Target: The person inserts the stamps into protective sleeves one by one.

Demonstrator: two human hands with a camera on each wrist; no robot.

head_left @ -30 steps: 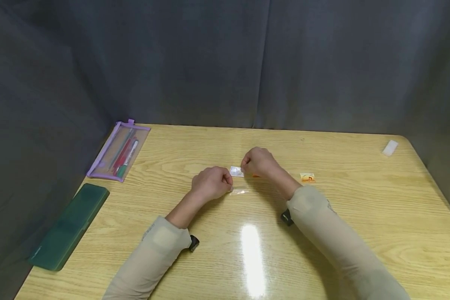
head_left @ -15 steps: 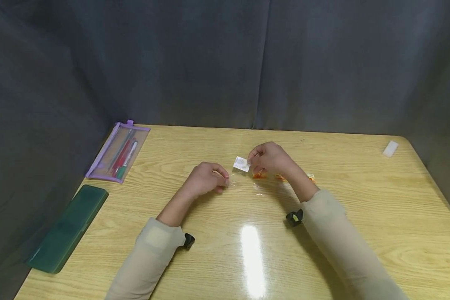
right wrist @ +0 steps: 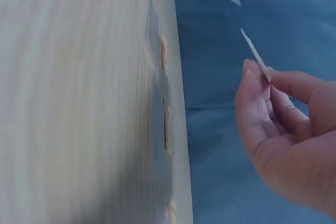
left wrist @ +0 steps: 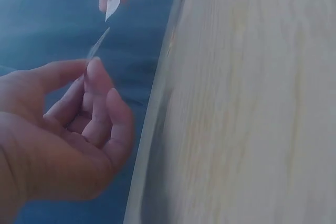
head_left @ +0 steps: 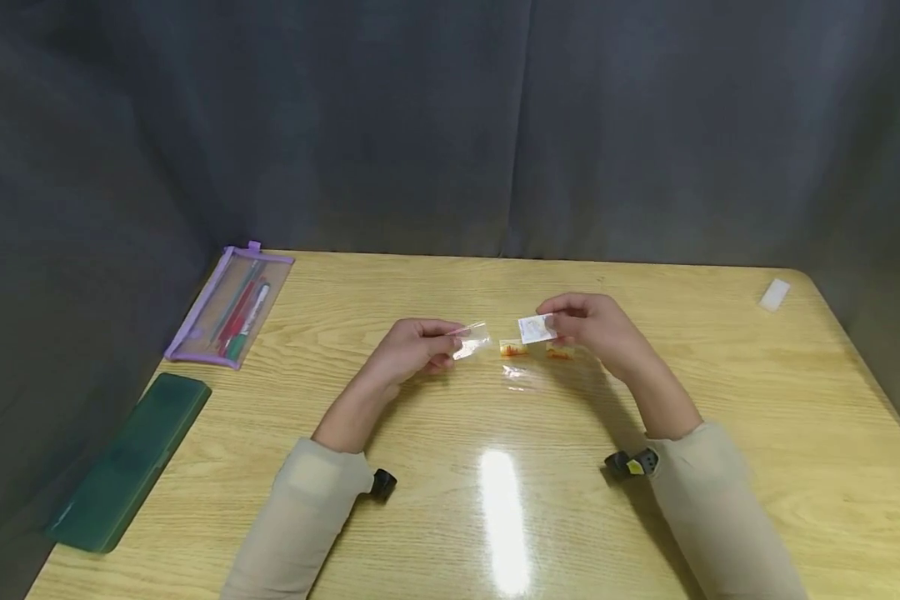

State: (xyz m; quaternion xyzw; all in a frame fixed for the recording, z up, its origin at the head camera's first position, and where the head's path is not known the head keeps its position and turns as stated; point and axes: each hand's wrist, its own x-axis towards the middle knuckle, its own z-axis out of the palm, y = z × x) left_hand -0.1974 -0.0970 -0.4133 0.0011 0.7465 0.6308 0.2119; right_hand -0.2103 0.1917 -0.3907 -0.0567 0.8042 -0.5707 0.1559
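Observation:
My left hand (head_left: 416,352) pinches a small clear plastic zip bag (head_left: 471,342) with a reddish line along its top edge. Between thumb and fingers of my right hand (head_left: 598,333) is a small white card (head_left: 537,328) with faint printing, raised off the table. In the left wrist view the bag (left wrist: 98,43) and the card (left wrist: 113,4) are held edge-on, close but apart. Below them on the table lie a yellow-orange card (head_left: 513,348) and a second orange card (head_left: 560,352), partly behind my right hand. Another clear bag (head_left: 520,377) lies just in front of these.
A mesh pencil pouch (head_left: 232,308) with purple edging and pens lies at the back left. Nearer is a dark green case (head_left: 131,462). A white block (head_left: 775,295) sits at the far right corner. A dark curtain (head_left: 390,125) hangs behind the table (head_left: 720,400).
Both hands have lifted off the table. The right hand has picked up the white card and carried it rightward; the left has raised the clear bag, uncovering more of the orange cards.

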